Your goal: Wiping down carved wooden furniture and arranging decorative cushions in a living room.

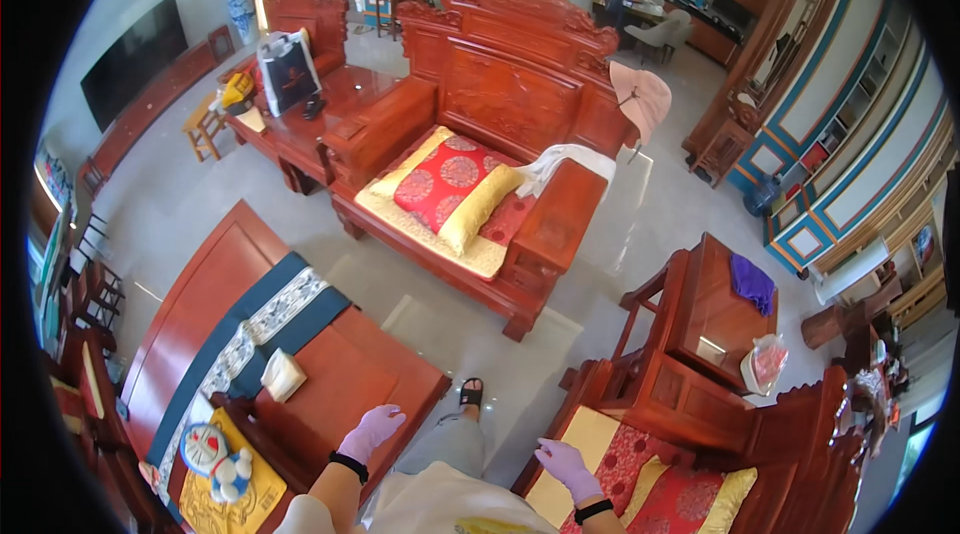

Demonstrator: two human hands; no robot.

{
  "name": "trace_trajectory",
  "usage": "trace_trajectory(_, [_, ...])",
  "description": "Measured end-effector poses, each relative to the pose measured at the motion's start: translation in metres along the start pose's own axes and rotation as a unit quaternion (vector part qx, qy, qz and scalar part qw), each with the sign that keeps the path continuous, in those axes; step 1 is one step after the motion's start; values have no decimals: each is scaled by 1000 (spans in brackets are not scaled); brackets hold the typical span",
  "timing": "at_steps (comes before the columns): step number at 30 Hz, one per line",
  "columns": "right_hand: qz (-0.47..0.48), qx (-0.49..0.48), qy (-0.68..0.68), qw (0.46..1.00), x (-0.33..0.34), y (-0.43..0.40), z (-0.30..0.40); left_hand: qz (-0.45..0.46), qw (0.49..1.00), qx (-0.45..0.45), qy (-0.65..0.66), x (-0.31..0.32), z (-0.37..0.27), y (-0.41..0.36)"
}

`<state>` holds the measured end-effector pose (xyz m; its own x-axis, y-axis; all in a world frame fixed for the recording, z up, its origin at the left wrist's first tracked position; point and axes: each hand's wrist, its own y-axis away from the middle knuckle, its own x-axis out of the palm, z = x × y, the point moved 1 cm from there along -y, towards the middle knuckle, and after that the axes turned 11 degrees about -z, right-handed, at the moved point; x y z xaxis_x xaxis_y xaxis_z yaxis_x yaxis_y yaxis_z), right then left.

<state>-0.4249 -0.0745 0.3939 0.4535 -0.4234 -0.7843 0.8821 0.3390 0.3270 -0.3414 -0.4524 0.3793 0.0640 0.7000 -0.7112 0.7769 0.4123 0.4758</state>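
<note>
My left hand (371, 432), in a thin purple glove with a black band at the wrist, hangs above the near edge of the wooden coffee table (330, 384). Nothing shows in it. My right hand (568, 466), gloved the same way, is over the front of the cushioned wooden seat (581, 444) at the lower right, its fingers apart and holding nothing. Ahead stands a carved wooden armchair (517, 91) with a red and gold cushion (450, 181) and a white cloth (566, 159) by its armrest. A pink cap (642, 97) hangs on the backrest corner.
A tissue box (283, 376), a blue and white table runner (277, 309) and a plush toy (217, 459) are on the coffee table. A side table (720, 316) at right bears a purple cloth (751, 283). A bag (289, 72) stands on another side table.
</note>
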Motion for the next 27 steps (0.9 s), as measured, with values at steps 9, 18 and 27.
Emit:
trace_trajectory(9, [97,-60,5,993,-74,-138,15,-65,988,-39,135,-27,-79,-138])
trace_trajectory(18, [45,-100,93,990,-175,-351,36,-177,955,-66,227,-60,-55,-185])
trace_trajectory(27, [-104,-36,136,985,-227,-610,23,-110,977,-157,-96,-13,-20,-93])
